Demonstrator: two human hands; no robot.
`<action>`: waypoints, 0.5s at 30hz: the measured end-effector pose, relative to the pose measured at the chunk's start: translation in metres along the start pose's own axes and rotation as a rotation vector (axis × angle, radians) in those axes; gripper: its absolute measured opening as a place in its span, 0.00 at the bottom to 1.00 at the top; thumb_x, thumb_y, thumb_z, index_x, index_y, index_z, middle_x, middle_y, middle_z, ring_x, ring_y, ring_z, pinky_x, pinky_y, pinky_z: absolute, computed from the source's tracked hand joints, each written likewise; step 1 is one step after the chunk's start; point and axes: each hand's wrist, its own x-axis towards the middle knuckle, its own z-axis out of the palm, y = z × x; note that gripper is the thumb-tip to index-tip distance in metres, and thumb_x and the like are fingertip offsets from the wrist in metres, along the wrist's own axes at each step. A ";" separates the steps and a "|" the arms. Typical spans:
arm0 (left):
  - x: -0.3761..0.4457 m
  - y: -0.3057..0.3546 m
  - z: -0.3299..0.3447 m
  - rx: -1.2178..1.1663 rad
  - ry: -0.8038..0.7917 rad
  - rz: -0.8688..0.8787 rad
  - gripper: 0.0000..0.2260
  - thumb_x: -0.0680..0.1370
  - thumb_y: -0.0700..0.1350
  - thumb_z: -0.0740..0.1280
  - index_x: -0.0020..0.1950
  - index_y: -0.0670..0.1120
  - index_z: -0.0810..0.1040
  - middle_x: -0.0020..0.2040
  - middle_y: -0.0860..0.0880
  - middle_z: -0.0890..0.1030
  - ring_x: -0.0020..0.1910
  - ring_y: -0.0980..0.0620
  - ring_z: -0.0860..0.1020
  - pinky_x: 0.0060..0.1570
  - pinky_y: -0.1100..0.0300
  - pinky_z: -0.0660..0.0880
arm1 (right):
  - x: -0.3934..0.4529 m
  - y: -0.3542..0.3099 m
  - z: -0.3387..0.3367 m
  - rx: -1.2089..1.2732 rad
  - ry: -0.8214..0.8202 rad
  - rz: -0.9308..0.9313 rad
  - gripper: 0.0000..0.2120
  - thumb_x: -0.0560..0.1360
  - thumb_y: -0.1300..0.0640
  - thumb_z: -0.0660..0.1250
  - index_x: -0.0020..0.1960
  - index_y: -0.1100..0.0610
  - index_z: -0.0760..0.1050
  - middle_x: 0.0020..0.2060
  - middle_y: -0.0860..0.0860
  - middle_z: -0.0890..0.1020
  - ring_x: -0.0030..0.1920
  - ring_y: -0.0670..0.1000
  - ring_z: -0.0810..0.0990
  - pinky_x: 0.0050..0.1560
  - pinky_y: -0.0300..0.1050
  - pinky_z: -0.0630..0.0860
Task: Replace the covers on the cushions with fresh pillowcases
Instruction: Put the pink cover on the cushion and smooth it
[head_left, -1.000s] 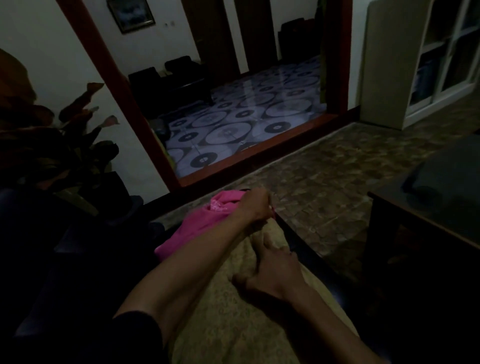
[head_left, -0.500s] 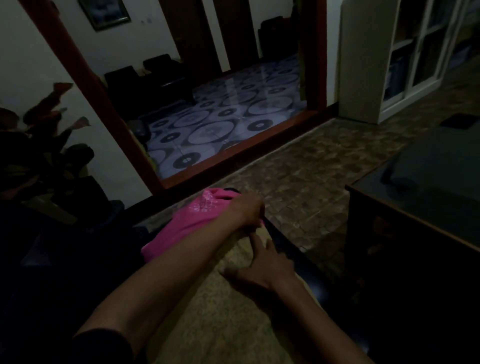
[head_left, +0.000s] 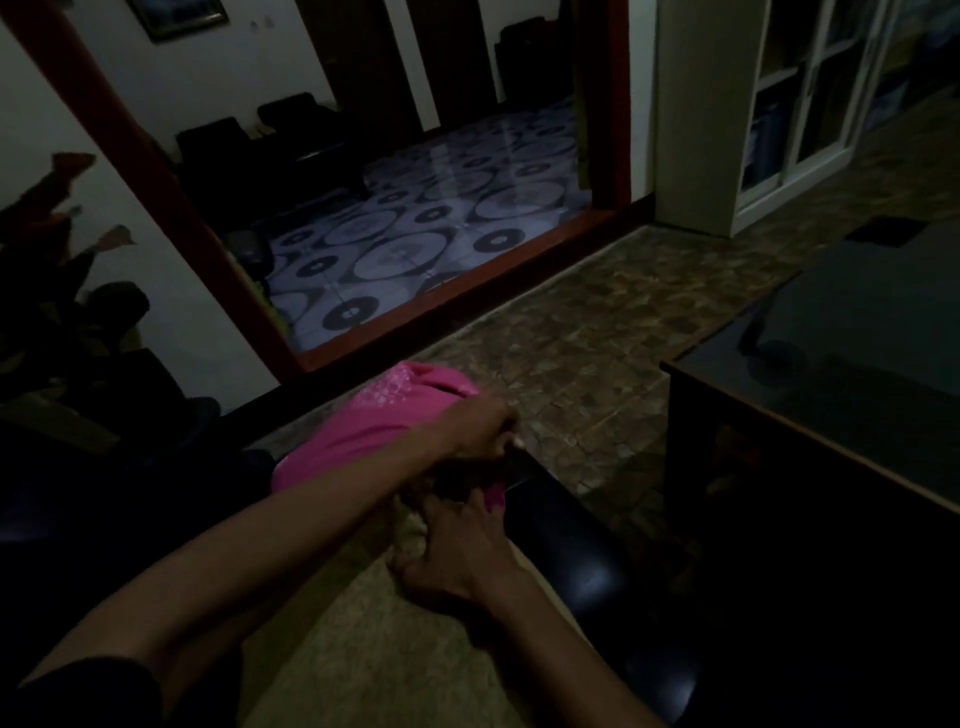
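Centre frame: left hand (head_left: 470, 428) grips the pink cover (head_left: 374, 431) at its edge. Right hand (head_left: 460, 558) just below, fingers curled into the same edge over the beige cushion (head_left: 363, 649); dim light.

To your right the dark table (head_left: 841, 364) walls off that side, with only a narrow strip of stone floor (head_left: 587, 364) between it and the black seat edge (head_left: 566, 525). Ahead, that floor lies open up to the red door sill (head_left: 467, 296). On your left, a dark plant (head_left: 62, 291) crowds the wall
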 end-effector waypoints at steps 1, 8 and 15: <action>-0.004 -0.005 -0.001 -0.015 0.020 0.005 0.08 0.80 0.44 0.68 0.55 0.43 0.82 0.53 0.44 0.82 0.53 0.45 0.79 0.52 0.53 0.73 | 0.000 0.000 0.000 0.025 -0.007 -0.006 0.39 0.73 0.34 0.62 0.79 0.37 0.49 0.77 0.51 0.66 0.78 0.64 0.54 0.75 0.64 0.48; -0.026 -0.032 -0.024 0.046 -0.013 -0.077 0.11 0.75 0.51 0.75 0.49 0.45 0.83 0.45 0.48 0.84 0.41 0.51 0.80 0.41 0.58 0.74 | -0.025 0.016 0.000 0.143 -0.019 0.252 0.48 0.69 0.21 0.59 0.80 0.34 0.40 0.82 0.46 0.47 0.79 0.64 0.53 0.74 0.68 0.53; -0.075 0.022 0.011 -0.241 0.133 -0.010 0.04 0.78 0.45 0.70 0.51 0.52 0.84 0.42 0.59 0.81 0.35 0.68 0.74 0.39 0.69 0.69 | -0.026 0.017 0.000 0.091 -0.030 0.235 0.45 0.69 0.23 0.57 0.80 0.42 0.55 0.82 0.49 0.51 0.76 0.65 0.59 0.73 0.66 0.60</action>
